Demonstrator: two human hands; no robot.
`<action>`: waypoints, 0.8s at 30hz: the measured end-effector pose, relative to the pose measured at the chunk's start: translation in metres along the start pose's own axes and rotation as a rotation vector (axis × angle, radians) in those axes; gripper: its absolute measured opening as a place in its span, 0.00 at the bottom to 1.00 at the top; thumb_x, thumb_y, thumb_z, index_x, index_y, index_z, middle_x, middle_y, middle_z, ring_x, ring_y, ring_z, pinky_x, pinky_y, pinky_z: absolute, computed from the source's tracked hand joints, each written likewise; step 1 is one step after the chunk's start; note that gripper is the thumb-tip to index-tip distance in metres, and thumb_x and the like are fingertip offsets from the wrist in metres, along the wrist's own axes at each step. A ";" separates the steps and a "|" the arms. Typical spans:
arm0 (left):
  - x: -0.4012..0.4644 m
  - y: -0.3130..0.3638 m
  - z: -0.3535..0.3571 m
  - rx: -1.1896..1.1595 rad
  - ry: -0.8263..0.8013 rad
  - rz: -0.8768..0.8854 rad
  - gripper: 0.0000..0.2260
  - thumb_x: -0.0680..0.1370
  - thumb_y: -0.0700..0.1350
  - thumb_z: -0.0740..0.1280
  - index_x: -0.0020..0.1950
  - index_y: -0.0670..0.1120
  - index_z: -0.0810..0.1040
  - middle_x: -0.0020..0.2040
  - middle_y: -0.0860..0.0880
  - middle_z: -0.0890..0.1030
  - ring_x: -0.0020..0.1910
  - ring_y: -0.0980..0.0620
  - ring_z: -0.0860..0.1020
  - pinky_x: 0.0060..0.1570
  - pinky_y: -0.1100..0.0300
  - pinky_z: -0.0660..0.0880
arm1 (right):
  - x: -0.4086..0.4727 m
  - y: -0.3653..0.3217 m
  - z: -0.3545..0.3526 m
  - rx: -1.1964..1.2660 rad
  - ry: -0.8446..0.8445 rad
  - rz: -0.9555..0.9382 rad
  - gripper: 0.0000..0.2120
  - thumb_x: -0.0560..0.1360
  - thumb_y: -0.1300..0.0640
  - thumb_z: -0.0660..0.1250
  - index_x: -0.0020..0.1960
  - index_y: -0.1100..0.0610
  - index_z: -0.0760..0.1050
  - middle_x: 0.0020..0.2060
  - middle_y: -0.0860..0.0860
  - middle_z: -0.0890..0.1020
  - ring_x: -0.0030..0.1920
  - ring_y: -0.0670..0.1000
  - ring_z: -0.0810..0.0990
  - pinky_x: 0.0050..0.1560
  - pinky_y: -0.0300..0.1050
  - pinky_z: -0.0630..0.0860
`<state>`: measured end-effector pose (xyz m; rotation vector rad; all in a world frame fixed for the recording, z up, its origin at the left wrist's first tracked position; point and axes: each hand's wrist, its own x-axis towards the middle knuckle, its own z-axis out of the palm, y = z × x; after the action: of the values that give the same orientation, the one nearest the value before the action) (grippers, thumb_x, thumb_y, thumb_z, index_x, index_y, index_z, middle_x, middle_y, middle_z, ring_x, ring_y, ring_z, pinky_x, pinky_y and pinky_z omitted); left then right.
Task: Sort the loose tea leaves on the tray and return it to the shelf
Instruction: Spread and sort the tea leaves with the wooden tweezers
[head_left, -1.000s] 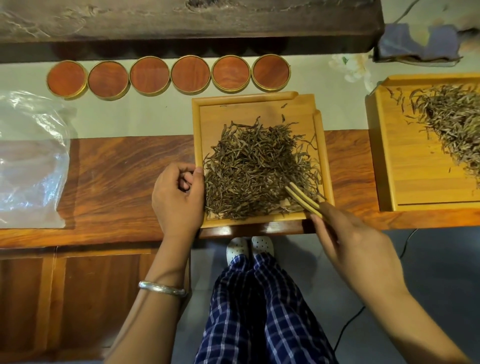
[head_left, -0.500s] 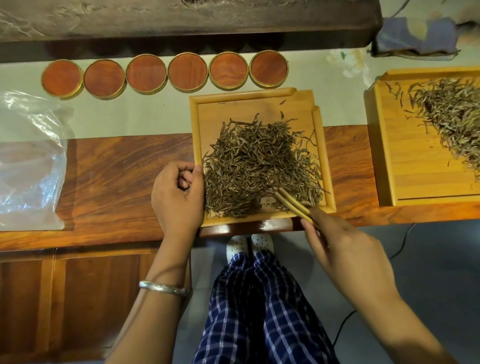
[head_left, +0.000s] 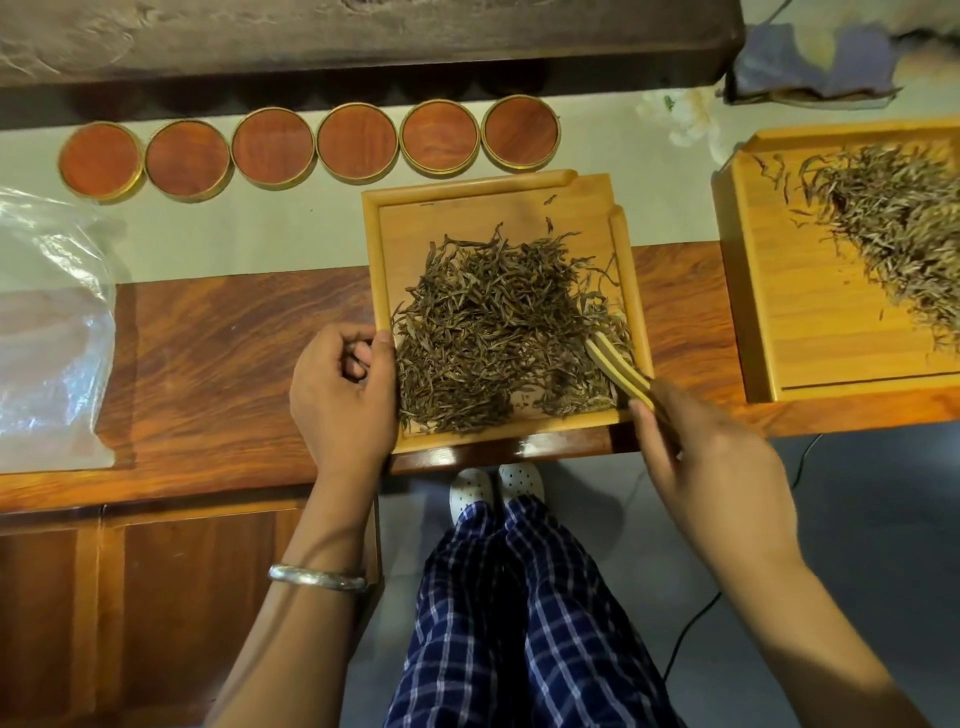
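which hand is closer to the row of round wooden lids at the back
Left. The left hand rests at the middle tray's left rim, just below the lids. The right hand sits off the tray's near right corner, holding bamboo tongs.

Tea tray on the table edge

Pale wooden tray, flat and square, holds a loose dark heap of tea leaves spread toward its near side.
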<state>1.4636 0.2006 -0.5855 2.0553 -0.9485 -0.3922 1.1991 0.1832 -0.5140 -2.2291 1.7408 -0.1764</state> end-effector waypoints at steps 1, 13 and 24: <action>0.000 0.000 0.000 0.003 0.000 0.002 0.04 0.75 0.52 0.65 0.43 0.53 0.77 0.35 0.52 0.76 0.35 0.52 0.74 0.37 0.58 0.70 | -0.004 0.004 -0.001 0.006 -0.008 0.016 0.13 0.78 0.53 0.62 0.54 0.60 0.78 0.34 0.57 0.81 0.29 0.61 0.78 0.27 0.42 0.64; -0.001 0.002 -0.001 0.004 -0.012 -0.004 0.06 0.76 0.51 0.65 0.43 0.50 0.78 0.36 0.50 0.78 0.35 0.51 0.75 0.38 0.55 0.72 | -0.016 0.003 -0.007 0.138 0.149 0.059 0.12 0.77 0.54 0.65 0.55 0.60 0.79 0.33 0.55 0.80 0.29 0.58 0.78 0.26 0.46 0.71; -0.001 0.003 -0.002 -0.011 -0.005 -0.003 0.04 0.76 0.50 0.66 0.42 0.53 0.77 0.35 0.54 0.75 0.35 0.52 0.73 0.39 0.50 0.75 | -0.003 -0.050 0.020 0.069 -0.091 -0.196 0.14 0.76 0.52 0.65 0.56 0.60 0.78 0.36 0.55 0.83 0.27 0.57 0.80 0.19 0.47 0.74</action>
<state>1.4625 0.2009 -0.5823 2.0474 -0.9440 -0.4035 1.2498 0.2004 -0.5169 -2.3169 1.4480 -0.1721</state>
